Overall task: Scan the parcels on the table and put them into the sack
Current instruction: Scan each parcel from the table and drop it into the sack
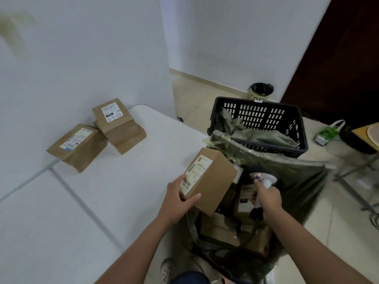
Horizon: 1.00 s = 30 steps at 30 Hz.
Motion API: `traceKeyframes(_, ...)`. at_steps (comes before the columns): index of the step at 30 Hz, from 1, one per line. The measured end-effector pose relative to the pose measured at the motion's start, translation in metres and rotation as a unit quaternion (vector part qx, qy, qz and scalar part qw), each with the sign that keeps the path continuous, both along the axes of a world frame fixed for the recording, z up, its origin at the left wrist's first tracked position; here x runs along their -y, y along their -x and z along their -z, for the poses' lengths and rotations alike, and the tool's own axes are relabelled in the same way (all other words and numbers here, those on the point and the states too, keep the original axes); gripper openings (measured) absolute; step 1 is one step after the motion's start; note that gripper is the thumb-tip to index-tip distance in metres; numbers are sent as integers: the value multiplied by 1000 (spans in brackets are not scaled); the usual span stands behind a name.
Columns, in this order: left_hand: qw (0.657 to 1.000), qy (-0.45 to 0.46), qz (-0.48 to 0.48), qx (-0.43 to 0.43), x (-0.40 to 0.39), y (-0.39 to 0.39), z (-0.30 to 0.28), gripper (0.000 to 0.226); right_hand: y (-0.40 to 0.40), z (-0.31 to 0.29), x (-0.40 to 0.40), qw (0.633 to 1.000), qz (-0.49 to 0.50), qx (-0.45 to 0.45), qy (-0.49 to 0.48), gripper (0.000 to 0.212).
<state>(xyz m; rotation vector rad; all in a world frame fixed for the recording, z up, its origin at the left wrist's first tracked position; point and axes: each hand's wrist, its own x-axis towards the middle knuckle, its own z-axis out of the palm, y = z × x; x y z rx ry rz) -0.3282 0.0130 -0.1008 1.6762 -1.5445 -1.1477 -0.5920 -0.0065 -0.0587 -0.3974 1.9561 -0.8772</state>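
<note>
My left hand [180, 199] grips a brown cardboard parcel [213, 181] by its near corner, its white label facing up, at the table's right edge over the mouth of the sack. My right hand [268, 198] holds a white handheld scanner [265, 180] above the open dark green sack [297, 181], which holds several brown parcels [221, 230]. Two more labelled parcels lie on the white table [102, 201] near the wall: one at the left [77, 146] and one leaning on a box behind it [115, 119].
A black plastic crate [260, 117] with green sacking in it stands behind the sack. A small lined bin [260, 91] sits by the far wall. A green-and-white bag [328, 133] and metal chair legs [352, 179] are on the floor at the right.
</note>
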Motion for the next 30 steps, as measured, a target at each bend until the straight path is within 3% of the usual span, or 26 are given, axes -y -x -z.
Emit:
traceKeyframes(3, 998, -23, 50, 38, -2, 42, 11, 87, 30, 6, -17, 1000, 12, -9, -21, 36)
traceKeyframes(6, 988, -36, 79, 130, -7, 73, 29, 92, 53, 14, -30, 998, 7, -7, -58, 53)
traceKeyframes(10, 973, -49, 113, 193, -15, 101, 51, 92, 73, 19, -47, 991, -34, 45, -117, 43)
traceKeyframes(16, 964, -49, 151, 215, 5, 102, 70, 89, 90, 26, -63, 967, -192, 48, -158, 47)
traceKeyframes(21, 921, -152, 170, 317, 14, 100, 81, 80, 104, 37, -69, 966, -224, -10, -127, 50)
traceKeyframes(24, 912, -190, 191, 309, 11, 107, 85, 77, 108, 36, -63, 966, -232, -29, -108, 49)
traceKeyframes(30, 918, -183, 194, 295, 11, 104, 82, 69, 91, 27, -37, 958, -278, -57, -51, 42)
